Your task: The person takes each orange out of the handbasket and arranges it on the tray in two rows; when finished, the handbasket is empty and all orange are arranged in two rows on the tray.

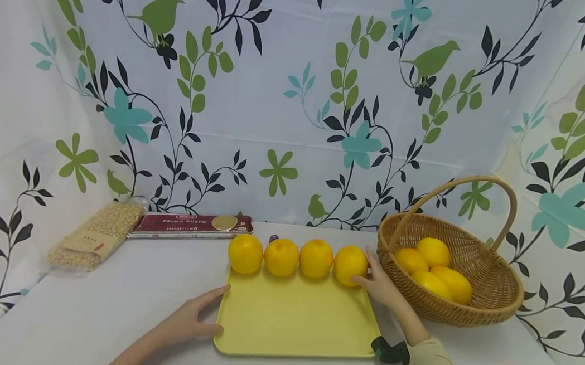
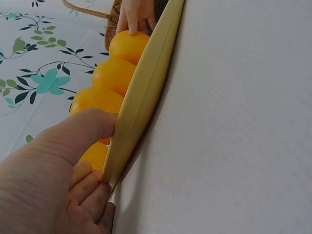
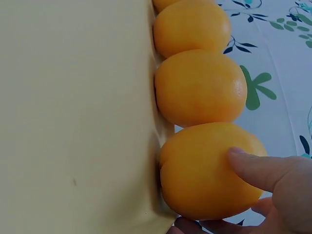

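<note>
A yellow tray (image 1: pixel 296 319) lies on the white table. Several oranges form a row along its far rim, side by side. My right hand (image 1: pixel 381 280) holds the rightmost orange (image 1: pixel 350 266), thumb on its near side and fingers around its right; the right wrist view shows the thumb pressed on this orange (image 3: pixel 209 170) at the tray corner. At the tray's left edge is my left hand (image 1: pixel 186 320), thumb and fingers spread apart, tips touching the rim. In the left wrist view, the thumb and fingertips of that hand (image 2: pixel 53 151) meet the tray's outer edge (image 2: pixel 139 102).
A wicker basket (image 1: pixel 488 272) with a tall handle stands at the right, close to my right forearm, with several yellow-orange fruits (image 1: pixel 434 252) inside. Back left lie a red spaghetti pack (image 1: pixel 191 226) and a clear bag of pale grains (image 1: pixel 100 235). A patterned curtain (image 1: pixel 278 92) hangs behind.
</note>
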### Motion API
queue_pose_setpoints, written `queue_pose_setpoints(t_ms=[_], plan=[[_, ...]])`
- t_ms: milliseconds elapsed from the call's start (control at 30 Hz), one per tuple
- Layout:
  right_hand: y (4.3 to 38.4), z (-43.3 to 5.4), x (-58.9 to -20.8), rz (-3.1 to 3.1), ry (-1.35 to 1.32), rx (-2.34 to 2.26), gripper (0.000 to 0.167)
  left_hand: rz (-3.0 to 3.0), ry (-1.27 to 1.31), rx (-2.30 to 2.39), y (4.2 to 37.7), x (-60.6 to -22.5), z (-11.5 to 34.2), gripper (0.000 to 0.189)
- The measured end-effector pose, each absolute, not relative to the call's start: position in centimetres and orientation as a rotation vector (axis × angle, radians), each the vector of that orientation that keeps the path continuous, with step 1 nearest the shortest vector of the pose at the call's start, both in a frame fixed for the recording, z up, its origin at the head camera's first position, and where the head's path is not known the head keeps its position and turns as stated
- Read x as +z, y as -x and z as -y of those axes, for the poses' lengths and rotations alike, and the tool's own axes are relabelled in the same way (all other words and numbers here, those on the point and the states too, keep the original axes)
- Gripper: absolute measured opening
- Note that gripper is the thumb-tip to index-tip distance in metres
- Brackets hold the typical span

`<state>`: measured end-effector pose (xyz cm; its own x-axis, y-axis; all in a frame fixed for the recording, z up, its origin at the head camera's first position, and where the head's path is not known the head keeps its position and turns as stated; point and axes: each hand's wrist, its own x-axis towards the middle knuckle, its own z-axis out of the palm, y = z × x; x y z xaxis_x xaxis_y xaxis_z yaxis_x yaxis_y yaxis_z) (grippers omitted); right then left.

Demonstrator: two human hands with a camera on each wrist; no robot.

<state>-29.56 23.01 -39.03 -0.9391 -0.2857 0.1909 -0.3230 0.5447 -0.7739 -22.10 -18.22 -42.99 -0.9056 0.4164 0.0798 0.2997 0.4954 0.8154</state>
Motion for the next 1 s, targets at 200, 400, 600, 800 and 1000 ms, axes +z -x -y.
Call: queue_pose_setpoints(t_ms=[200, 400, 600, 800, 1000], plan=[[29.9, -22.8, -39.2, 2.625, -0.660, 1.477, 0.070, -2.614, -0.649, 1.379, 22.1, -43.0, 18.4, 0.079], [30.2, -22.7, -39.3, 2.615, -0.661, 1.535, 0.071, -2.620, -0.662, 1.370, 22.1, -43.1, 18.3, 0.079], [29.3, -22.6, -38.3, 2.740, -0.628, 1.390, 0.075, -2.630, -0.649, 1.370, 22.0, -43.2, 18.3, 0.080], [28.0, -22.8, -37.0, 2.850, -0.563, 1.248, 0.070, -2.645, -0.643, 1.358, 22.0, -43.2, 18.3, 0.080], [26.3, -23.4, -35.0, 2.900, -0.615, 1.096, 0.063, -2.646, -0.688, 1.359, 22.0, -43.0, 18.2, 0.079]])
